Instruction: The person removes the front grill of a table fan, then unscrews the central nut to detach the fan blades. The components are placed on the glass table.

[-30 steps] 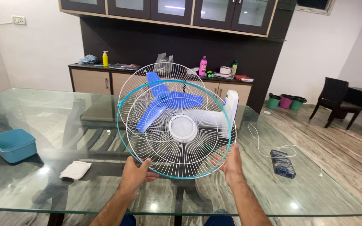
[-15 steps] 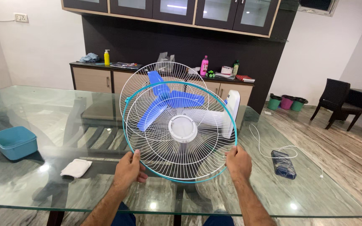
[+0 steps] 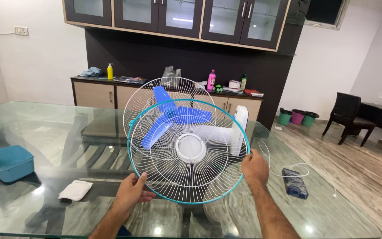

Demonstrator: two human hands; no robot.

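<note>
Wire mesh of the front fan guard [image 3: 189, 152] partly screens what sits behind it: blue blades [image 3: 173, 118], rear guard [image 3: 155, 95] and white fan body [image 3: 237, 128] show only through the grille, and the fan's foot is not visible. Left hand [image 3: 131, 192] grips the teal rim of the front guard at lower left, fingers curled around the edge, thumb on the near face. Right hand [image 3: 254, 168] closes on the rim at the right side; its fingertips are hidden behind the ring. Guard is held upright, tilted slightly, just in front of the fan and above the glass table [image 3: 45, 132]; whether it touches the rear guard cannot be told. Both forearms are cut off by the lower frame edge. Near table edge runs just below the hands; open glass lies to the left and to the near right. Teal tub [image 3: 9, 163] sits near the left edge, contents not visible. White folded cloth [image 3: 75, 190] lies between tub and left hand. Dark phone [image 3: 295, 183] with white cable [image 3: 284, 166] lies right of the right hand, apart from it.
</note>
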